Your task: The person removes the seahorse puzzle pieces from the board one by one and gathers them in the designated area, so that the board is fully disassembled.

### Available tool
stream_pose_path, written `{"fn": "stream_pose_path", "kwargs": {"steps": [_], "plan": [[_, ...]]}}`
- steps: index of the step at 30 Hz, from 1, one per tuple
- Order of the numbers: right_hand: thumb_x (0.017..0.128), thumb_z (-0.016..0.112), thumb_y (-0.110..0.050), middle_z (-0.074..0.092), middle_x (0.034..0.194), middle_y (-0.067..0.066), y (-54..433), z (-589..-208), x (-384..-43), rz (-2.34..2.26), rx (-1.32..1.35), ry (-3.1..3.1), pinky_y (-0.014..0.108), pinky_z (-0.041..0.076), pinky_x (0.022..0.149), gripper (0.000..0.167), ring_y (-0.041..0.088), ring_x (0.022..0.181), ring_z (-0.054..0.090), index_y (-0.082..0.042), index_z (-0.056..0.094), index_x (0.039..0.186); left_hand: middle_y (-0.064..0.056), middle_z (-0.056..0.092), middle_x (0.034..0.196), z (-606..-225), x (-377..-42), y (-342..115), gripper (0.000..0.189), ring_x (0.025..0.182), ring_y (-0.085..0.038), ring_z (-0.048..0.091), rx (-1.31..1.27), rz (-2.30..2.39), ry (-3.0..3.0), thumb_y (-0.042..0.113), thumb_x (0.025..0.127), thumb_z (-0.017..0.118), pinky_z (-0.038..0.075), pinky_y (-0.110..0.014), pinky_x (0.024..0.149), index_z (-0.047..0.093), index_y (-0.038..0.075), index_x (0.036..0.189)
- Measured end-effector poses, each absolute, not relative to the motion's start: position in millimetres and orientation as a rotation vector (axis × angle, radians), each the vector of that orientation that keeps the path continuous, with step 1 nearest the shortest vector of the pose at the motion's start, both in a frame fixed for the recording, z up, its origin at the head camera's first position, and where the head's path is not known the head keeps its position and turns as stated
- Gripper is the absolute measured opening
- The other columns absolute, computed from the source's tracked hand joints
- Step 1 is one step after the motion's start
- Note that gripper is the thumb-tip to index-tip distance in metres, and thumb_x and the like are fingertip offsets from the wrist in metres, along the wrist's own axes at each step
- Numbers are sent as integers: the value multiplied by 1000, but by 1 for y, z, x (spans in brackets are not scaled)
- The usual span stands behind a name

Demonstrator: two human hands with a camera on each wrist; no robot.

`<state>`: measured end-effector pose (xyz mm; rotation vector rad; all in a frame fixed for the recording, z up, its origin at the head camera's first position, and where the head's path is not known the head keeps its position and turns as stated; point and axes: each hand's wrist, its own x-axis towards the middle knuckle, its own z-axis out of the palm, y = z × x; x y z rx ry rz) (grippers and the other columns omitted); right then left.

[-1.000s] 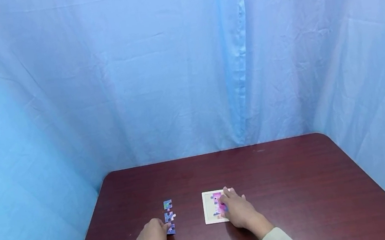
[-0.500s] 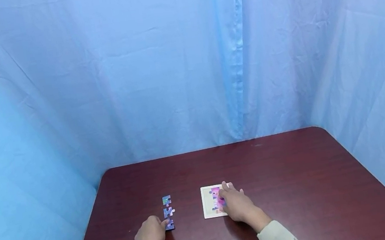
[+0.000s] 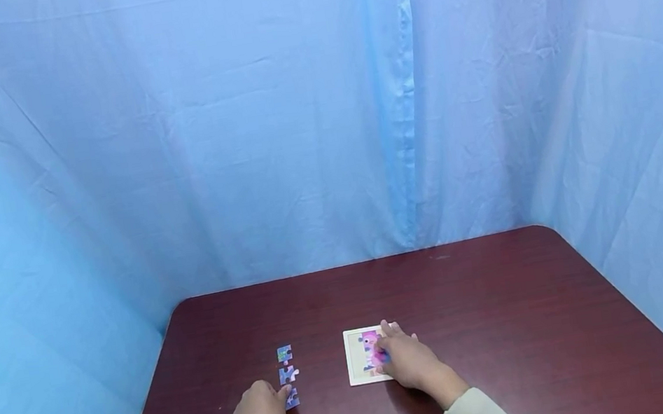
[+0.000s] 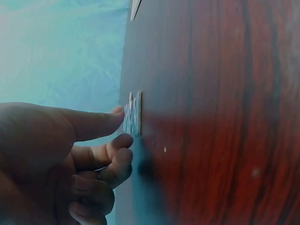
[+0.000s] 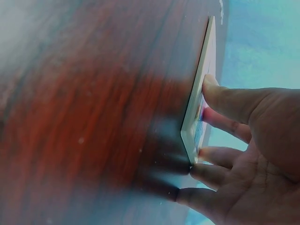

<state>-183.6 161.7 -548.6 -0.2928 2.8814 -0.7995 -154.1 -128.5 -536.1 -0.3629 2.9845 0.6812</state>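
In the head view my right hand [image 3: 412,360] lies over the right part of a white puzzle board [image 3: 360,381] with pink and purple puzzle pieces [image 3: 370,354] in its left-middle area. The right wrist view shows the thumb and fingertips spread on the board [image 5: 193,112]; the hand hides its right side. My left hand [image 3: 257,410] is beside the lowest of three loose jigsaw pieces, its thumb at that purple piece [image 3: 293,400]. Its other fingers curl loosely. Above lie a middle piece [image 3: 287,374] and a top piece [image 3: 285,353].
A dark red-brown wooden table [image 3: 479,306] carries everything. Light blue curtains [image 3: 296,134] stand behind it and along both sides. Table surface lies between the loose pieces and the board.
The lowest loose piece has turned slightly and sits a little farther from the middle piece. My right hand stays on the board. The head view has shifted slightly.
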Motion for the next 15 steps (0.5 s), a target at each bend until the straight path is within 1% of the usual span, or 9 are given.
{"fn": "stream_pose_path", "kwargs": {"steps": [4,6,10,12,15], "plan": [[91,82,-21,37,166,30,164,-547,-183,-805,-272,2875,73,36,116,33,48,156,36,-6,76,120,-18,75,78,-536,-153,-114,37,73,-37,74,-373,675,3051,38,93,77,54,-58,62,68,7,74],[91,82,-21,37,166,31,165,-546,-183,-810,-273,2872,73,36,117,35,49,156,36,-6,77,122,-18,75,77,-536,-152,-106,39,71,-37,74,-351,668,3084,37,91,78,54,-57,60,66,8,70],[92,80,-20,35,166,32,166,-547,-181,-807,-297,2863,73,35,117,39,50,156,35,-5,76,127,-10,70,66,-536,-150,-90,46,63,-29,70,-289,680,3127,37,90,80,52,-53,56,56,13,59],[93,79,-19,34,166,33,167,-548,-180,-800,-307,2859,72,35,118,39,51,156,34,-5,75,129,-4,66,61,-537,-148,-83,46,59,-24,67,-242,698,3139,36,90,81,52,-50,55,55,15,58],[93,78,-18,34,167,33,167,-548,-178,-798,-312,2857,72,33,119,40,52,156,33,-3,74,130,1,63,59,-539,-147,-70,43,57,-19,63,-167,705,3158,37,89,81,50,-46,54,56,17,60]]}}
